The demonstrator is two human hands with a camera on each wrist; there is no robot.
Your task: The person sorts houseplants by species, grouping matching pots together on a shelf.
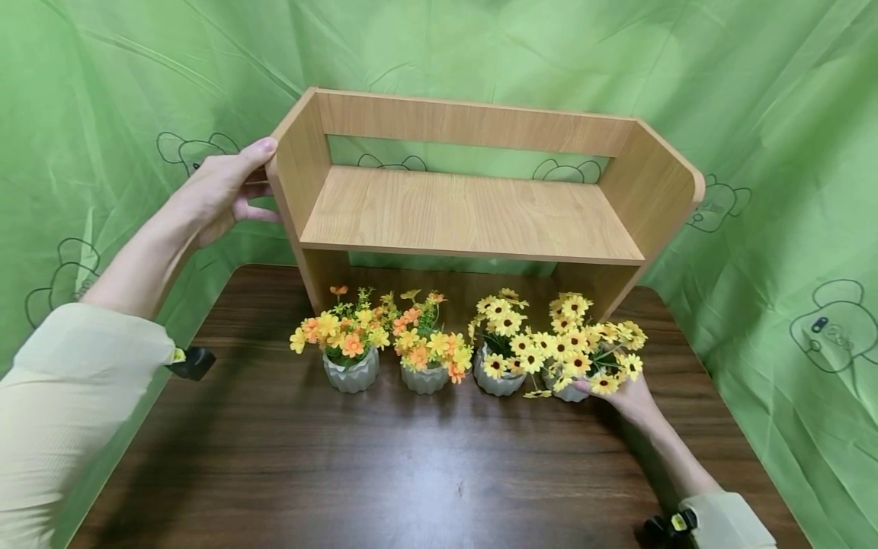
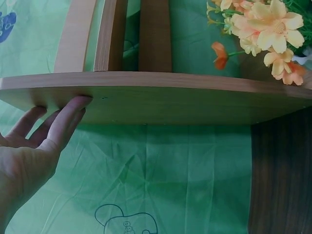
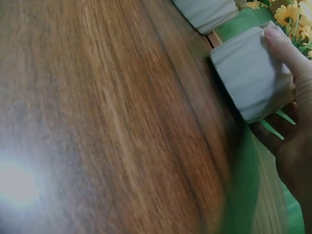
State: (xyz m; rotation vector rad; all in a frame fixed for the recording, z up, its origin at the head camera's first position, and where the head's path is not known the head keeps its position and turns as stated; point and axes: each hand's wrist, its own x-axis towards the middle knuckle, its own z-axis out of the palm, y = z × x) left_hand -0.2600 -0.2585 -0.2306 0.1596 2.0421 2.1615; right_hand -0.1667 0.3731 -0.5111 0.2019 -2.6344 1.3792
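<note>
Against the outer left side of a wooden two-level shelf (image 1: 439, 217) rests my left hand (image 1: 222, 183), its fairly straight fingers touching the side panel (image 2: 170, 105) in the left wrist view. My right hand (image 1: 631, 396) grips the grey-white ribbed pot (image 3: 253, 73) of the rightmost yellow flowers (image 1: 572, 343), thumb on the near side and fingers around the far side. Another pot of yellow flowers (image 1: 499, 374) stands just left of it. Two pots with orange and yellow flowers, one (image 1: 425, 379) nearer the middle and one (image 1: 352, 371) at the left, complete the row before the shelf.
The shelf stands at the back of a dark brown wooden table (image 1: 384, 473). Green cloth (image 1: 439, 46) with bear drawings hangs behind and on both sides. The pots stand close together, with flower heads overlapping.
</note>
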